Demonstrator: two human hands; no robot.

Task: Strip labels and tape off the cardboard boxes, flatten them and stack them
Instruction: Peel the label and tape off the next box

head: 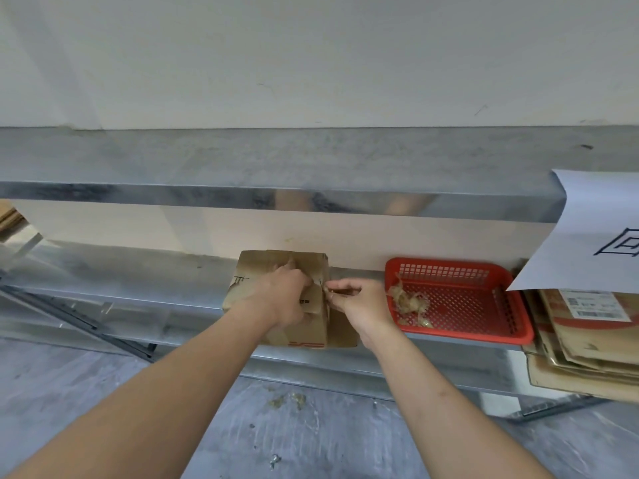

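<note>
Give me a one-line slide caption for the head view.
Left hand steadies a box on the shelf while the right hand peels tape beside a red basket.

The left hand point(283, 295) hides much of the cardboard box point(249, 271); the white sheet point(594, 229) runs off-frame.

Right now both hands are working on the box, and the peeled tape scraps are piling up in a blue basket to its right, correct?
Not quite: the basket is red, not blue, as the head view shows. The rest holds: both hands are on the box, scraps to its right.
</note>
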